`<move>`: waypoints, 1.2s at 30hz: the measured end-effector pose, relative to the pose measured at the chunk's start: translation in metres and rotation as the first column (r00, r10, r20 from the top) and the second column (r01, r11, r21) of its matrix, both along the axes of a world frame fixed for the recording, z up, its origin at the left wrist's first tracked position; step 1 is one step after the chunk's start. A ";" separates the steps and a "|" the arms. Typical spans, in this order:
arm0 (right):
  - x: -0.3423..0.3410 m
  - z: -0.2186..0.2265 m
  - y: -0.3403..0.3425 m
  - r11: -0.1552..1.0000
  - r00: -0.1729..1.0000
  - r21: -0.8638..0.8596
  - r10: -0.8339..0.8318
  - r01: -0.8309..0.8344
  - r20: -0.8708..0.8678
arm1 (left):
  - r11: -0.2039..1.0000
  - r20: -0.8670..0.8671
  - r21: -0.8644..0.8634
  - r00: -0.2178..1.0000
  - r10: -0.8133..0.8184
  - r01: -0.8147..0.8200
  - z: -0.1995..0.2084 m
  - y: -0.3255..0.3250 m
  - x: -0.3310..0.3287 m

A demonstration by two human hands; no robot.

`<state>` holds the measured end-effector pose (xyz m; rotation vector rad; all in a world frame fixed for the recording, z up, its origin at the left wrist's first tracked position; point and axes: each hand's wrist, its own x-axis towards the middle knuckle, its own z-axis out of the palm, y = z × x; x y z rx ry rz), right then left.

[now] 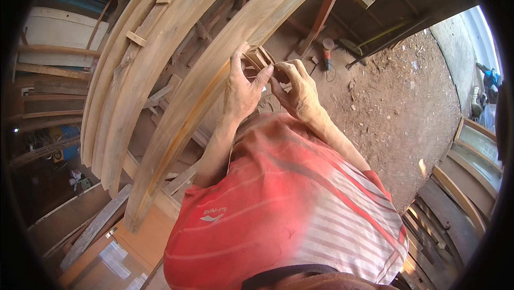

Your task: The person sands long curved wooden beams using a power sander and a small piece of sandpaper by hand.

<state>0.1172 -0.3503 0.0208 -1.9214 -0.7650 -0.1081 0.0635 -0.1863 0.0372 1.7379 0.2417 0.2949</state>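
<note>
In front of my chest, both hands hold a small wooden block with an opening in it (pixel 259 58), which looks like a wooden hand plane. My left hand (pixel 243 86) grips its left side, thumb on the near face and fingers behind. My right hand (pixel 297 87) is closed at its right end, fingers curled and thumb tucked in; the fingertips are partly hidden. Just beyond and left of my left hand runs a long curved plank (pixel 201 68).
More curved planks (pixel 126 94) lie on the left, with a small wood offcut (pixel 136 38) on them. A red and black power tool (pixel 327 54) stands on the dirt floor (pixel 380 108) to the right, near a slanted wooden leg (pixel 321 19). Timber (pixel 463 183) is stacked far right.
</note>
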 end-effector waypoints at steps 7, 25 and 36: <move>-0.025 -0.005 0.049 1.000 0.998 0.011 0.006 -0.006 -0.056 | 0.991 -0.039 0.123 0.997 0.060 -0.055 -0.016 0.046 -0.031; 0.037 -0.001 0.073 0.907 0.896 0.002 0.418 -0.422 -0.149 | 0.947 -0.044 -0.209 0.970 0.240 -0.243 -0.024 0.067 -0.026; 0.091 -0.013 0.046 0.833 0.747 -0.070 0.450 -0.548 -0.489 | 0.831 -0.185 -0.241 0.864 0.468 -0.501 -0.017 0.003 -0.014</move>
